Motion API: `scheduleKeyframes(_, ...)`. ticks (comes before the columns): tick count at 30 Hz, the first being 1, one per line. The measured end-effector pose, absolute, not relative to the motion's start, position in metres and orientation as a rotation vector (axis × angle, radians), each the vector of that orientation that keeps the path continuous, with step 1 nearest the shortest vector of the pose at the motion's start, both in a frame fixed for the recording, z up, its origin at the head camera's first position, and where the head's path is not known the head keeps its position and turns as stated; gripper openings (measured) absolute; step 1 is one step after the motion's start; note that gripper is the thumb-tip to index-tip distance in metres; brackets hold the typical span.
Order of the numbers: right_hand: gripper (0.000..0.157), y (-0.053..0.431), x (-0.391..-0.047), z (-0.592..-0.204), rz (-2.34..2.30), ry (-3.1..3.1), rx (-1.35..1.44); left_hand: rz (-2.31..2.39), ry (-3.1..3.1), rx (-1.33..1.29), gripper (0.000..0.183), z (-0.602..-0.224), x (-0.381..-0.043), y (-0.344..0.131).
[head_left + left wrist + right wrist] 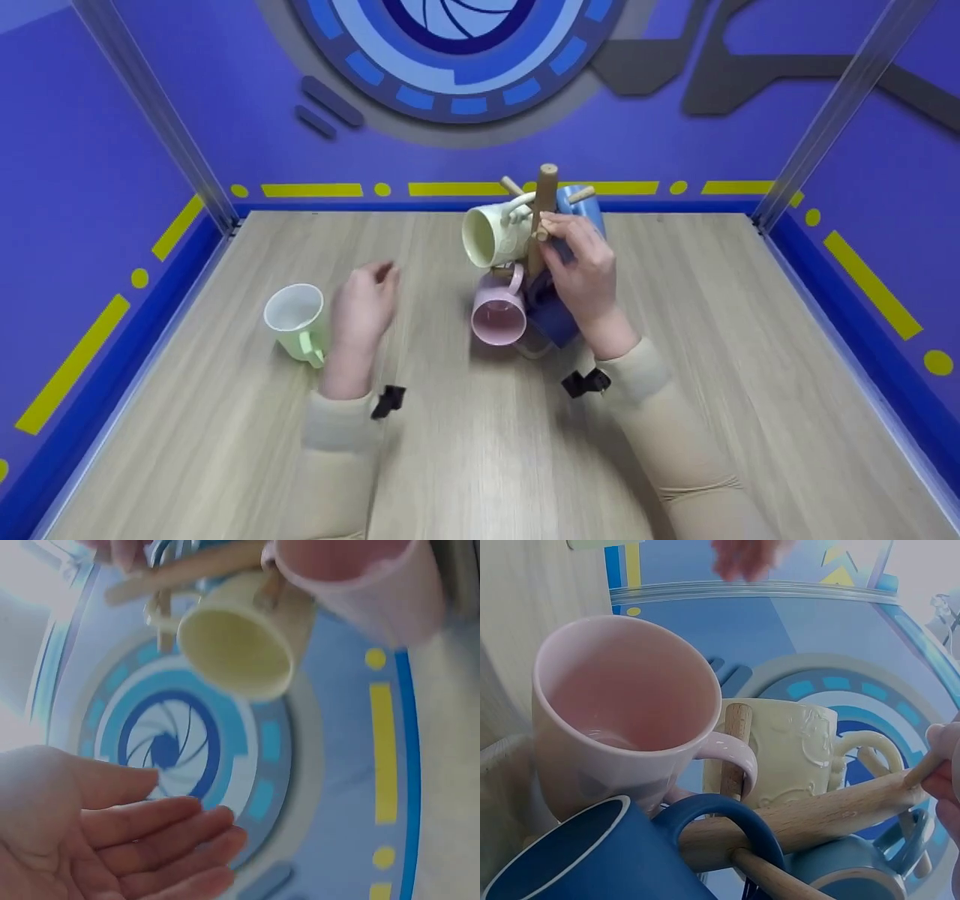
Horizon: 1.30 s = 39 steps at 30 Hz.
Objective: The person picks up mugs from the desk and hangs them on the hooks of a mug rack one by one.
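My right hand (583, 262) pinches a front peg near the top of a wooden mug tree (548, 184). On its pegs hang a cream mug (481, 236) at upper left, a pink mug (498, 319) below it, a dark blue mug (555, 322) under my right hand, and a lighter blue mug (581, 199) behind. My left hand (360, 307) is in the air between the tree and a light green mug (292, 341). In the left wrist view its fingers (172, 821) are loosely extended, holding nothing.
The light green mug stands upright on the wooden table (450, 465) at the left. A blue patterned wall (420, 165) rises behind the table, with side panels left and right. The tree's base is mostly hidden under the mugs.
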State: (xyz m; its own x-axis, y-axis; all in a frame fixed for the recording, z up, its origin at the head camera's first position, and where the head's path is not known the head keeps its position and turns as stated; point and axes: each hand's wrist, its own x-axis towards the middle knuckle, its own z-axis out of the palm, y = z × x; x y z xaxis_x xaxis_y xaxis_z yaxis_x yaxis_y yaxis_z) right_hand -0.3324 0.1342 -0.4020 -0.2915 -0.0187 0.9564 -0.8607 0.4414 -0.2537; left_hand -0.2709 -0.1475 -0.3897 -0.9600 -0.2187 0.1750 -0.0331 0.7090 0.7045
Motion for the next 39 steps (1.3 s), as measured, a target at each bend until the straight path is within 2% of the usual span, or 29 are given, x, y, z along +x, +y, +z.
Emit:
scheduleKeyframes(5, 0.011, 0.134, -0.333, -0.403, 1.027, -1.651, 0.78, -0.907, -2.823, 0.429, 0.039, -0.388, -0.253, -0.198)
scheduleKeyframes(11, 0.01, 0.133, -0.333, -0.402, 1.023, -1.652, 0.777, -0.795, -3.057, 0.701, 0.061, -0.394, -0.235, -0.251)
scheduleKeyframes(14, 0.01, 0.133, -0.332, -0.402, 1.028, -1.649, 0.776, -0.803, -3.127, 0.728, 0.066, -0.4, -0.232, -0.264)
scheduleKeyframes(17, 0.01, 0.134, -0.332, -0.402, 1.033, -1.645, 0.769, -0.842, -3.146, 0.697, 0.063, -0.408, -0.235, -0.266)
scheduleKeyframes(23, 0.011, 0.134, -0.332, -0.403, 1.031, -1.649, 0.765, -0.882, -3.136, 0.697, 0.04, -0.425, -0.244, -0.262)
scheduleKeyframes(29, 0.012, 0.133, -0.332, -0.404, 1.027, -1.644, 0.762, -0.901, -3.101, 0.732, 0.025, -0.429, -0.244, -0.265)
scheduleKeyframes(39, 0.011, 0.132, -0.332, -0.404, 1.04, -1.63, 0.756, -0.787, -2.943, 0.795, 0.025, -0.416, -0.243, -0.267)
